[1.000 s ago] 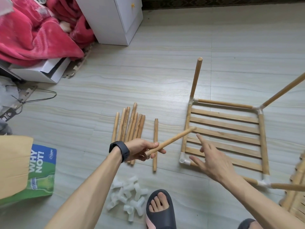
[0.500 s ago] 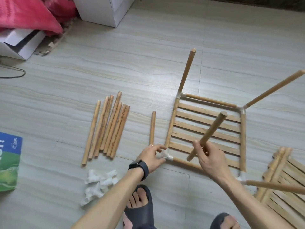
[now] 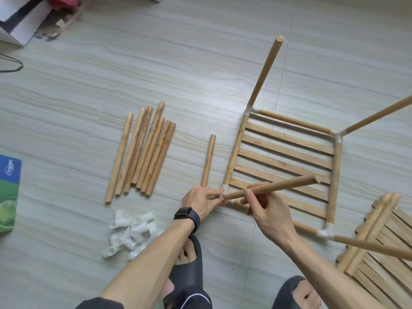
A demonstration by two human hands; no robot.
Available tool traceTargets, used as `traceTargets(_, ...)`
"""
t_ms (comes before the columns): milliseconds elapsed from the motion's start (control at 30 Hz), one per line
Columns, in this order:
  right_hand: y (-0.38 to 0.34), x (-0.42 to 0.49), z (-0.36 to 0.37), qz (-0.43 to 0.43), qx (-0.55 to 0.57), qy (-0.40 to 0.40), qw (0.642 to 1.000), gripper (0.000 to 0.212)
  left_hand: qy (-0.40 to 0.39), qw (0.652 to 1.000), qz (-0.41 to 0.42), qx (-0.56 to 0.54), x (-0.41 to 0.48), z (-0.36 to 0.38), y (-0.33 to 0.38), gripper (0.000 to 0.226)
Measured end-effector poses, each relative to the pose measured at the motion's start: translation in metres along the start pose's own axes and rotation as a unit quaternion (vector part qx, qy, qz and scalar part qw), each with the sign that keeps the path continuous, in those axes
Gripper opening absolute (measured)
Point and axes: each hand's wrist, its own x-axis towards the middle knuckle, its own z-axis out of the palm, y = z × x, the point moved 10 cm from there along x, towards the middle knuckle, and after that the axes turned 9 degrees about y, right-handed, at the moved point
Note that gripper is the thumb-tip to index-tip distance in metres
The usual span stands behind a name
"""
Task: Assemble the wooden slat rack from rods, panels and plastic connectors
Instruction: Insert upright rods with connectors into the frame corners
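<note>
Wooden slat rack (image 3: 287, 157), half built, lies on the pale floor (image 3: 178, 63) at centre right of the frame.
The right hand (image 3: 267, 210) grips a round wooden rod (image 3: 278, 187), its end at the white plastic corner connector (image 3: 225, 193) which the left hand (image 3: 200, 200) pinches; loose wooden rods (image 3: 142, 150) lie at centre left.

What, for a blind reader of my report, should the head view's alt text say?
The right hand holds a rod with its end at the white corner connector of a slat frame, while the left hand holds that connector. Loose rods and spare connectors lie on the floor nearby.
</note>
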Motion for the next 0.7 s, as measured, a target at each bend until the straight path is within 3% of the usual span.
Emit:
traceTargets(167,-0.018,-0.002,0.012,-0.107,-0.043,-0.024,0.993,0.005,0.010,1.000,-0.010,0.004,-0.004,0.002,-0.010,0.024)
traceTargets(400,-0.028,0.006,0.013,-0.118,-0.066,-0.016,0.991,0.007,0.015,0.999,0.038,0.004,-0.005,-0.002,0.004,0.027)
traceTargets(600,-0.043,0.002,0.024,-0.187,-0.180,-0.033,0.965,0.018,-0.001,0.999,0.041,0.010,0.001,-0.004,0.004,0.027)
traceTargets(700,-0.056,-0.003,0.028,-0.239,-0.178,-0.066,0.952,0.013,-0.004,0.999,0.050,0.014,0.000,-0.003,0.004,0.027)
